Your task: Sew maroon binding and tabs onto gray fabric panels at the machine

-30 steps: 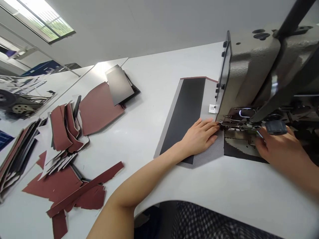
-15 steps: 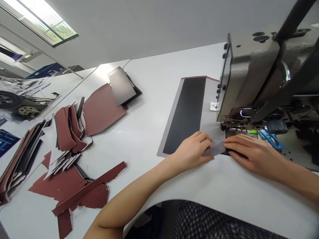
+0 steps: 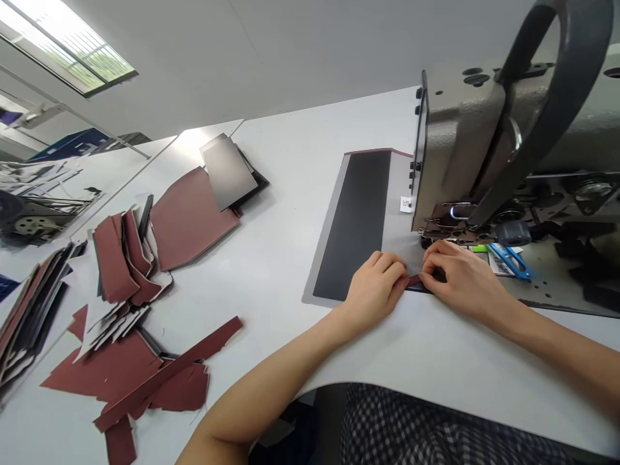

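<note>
1. The right hand point(image 3: 460, 274) has been brought out from under the head of the sewing machine point(image 3: 445, 148), where it was placed a second ago, and is now set beside the left hand point(image 3: 375, 290) at the panel's near end.

2. The grey panel point(image 3: 358, 219) with its dark centre lies flat on the tabletop point(image 3: 271, 284), its right side partly hidden behind the machine head; its far end has hardly been shifted.

3. The left hand was spread over the panel a second ago; its fingers are now drawn narrow and curled onto the near edge.

4. The right fingers were laid long along the edge half a second ago; thumb and forefinger are now brought together in a pinch.

5. Between the two sets of fingertips, a short maroon edge point(image 3: 414, 280) has been brought into view and appears to be held from both sides. Whether it is a folded part of the panel or a separate strip cannot be told.

6. From this change, it is judged that pressing the panel flat has given way to finer handling of its near edge by both hands.

7. The blue tool point(image 3: 511, 259) is left untouched, to the right of the right hand.
</note>
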The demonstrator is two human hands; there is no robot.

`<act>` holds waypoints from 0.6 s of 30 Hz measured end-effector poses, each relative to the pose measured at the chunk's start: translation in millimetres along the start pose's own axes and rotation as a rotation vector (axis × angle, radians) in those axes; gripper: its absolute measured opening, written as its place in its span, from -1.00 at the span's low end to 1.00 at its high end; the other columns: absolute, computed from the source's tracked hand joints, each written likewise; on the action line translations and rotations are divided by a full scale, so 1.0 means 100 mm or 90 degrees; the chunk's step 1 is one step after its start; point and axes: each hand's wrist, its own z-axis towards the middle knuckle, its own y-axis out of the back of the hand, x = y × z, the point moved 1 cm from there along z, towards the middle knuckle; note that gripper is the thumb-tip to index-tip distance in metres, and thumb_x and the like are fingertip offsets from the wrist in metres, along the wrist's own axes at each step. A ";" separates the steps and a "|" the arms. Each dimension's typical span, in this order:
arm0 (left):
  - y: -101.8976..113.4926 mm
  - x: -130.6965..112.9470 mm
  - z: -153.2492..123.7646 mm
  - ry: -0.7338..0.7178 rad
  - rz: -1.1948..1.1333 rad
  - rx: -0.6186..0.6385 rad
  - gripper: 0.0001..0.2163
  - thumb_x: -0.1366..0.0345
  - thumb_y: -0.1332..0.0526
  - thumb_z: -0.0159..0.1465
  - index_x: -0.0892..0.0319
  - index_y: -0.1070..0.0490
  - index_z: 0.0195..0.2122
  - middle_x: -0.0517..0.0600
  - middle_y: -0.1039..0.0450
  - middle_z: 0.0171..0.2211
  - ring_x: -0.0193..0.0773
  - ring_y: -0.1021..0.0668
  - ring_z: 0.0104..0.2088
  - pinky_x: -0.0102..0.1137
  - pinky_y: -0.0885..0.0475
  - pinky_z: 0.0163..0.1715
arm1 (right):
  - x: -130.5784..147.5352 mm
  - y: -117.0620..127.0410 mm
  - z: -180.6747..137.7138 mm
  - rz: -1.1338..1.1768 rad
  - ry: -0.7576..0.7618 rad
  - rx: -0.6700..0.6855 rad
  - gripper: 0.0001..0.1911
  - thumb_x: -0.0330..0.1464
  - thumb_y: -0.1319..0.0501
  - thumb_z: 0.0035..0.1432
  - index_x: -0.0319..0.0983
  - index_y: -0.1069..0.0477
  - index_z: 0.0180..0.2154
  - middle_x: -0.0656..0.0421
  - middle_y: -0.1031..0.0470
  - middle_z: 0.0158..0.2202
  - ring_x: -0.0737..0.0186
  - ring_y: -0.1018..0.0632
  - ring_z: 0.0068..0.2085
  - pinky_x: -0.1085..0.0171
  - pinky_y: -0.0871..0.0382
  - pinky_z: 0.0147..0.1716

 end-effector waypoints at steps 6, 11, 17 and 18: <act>-0.03 0.01 -0.03 -0.101 0.054 0.048 -0.74 0.39 -0.04 0.51 0.06 -0.51 0.04 -0.07 -0.59 0.05 -0.22 -0.54 -0.08 -0.28 -0.46 -0.10 | -0.10 0.03 -0.14 -0.015 0.137 -0.023 -0.76 -0.41 -0.07 0.41 -0.16 -0.52 -0.21 0.13 -0.57 -0.14 0.15 -0.53 -0.13 0.12 -0.42 -0.08; -0.06 0.07 -0.05 -0.151 0.015 0.031 -0.71 0.44 -0.03 0.50 0.15 -0.52 0.06 -0.03 -0.56 0.14 -0.16 -0.46 0.27 -0.14 -0.36 0.28 | -0.20 0.10 -0.30 -0.135 0.256 -0.037 -0.66 -0.51 -0.11 0.33 -0.15 -0.54 0.02 0.10 -0.56 -0.05 0.08 -0.49 -0.08 0.10 -0.38 -0.07; -0.10 0.17 0.06 -0.134 -0.047 0.034 -0.74 0.44 -0.08 0.48 0.16 -0.52 0.06 0.00 -0.57 0.14 -0.16 -0.47 0.29 -0.15 -0.40 0.32 | -0.28 0.08 -0.23 -0.156 0.231 -0.041 -0.62 -0.52 -0.10 0.30 -0.14 -0.56 0.02 0.10 -0.54 -0.11 0.09 -0.50 -0.10 0.12 -0.35 -0.06; -0.11 0.19 0.09 -0.135 -0.048 0.031 -0.74 0.43 -0.09 0.48 0.17 -0.52 0.06 0.00 -0.57 0.13 -0.16 -0.48 0.28 -0.15 -0.41 0.31 | -0.29 0.07 -0.21 -0.164 0.224 -0.047 -0.62 -0.52 -0.10 0.31 -0.13 -0.55 0.03 0.12 -0.55 -0.12 0.11 -0.50 -0.11 0.14 -0.34 -0.09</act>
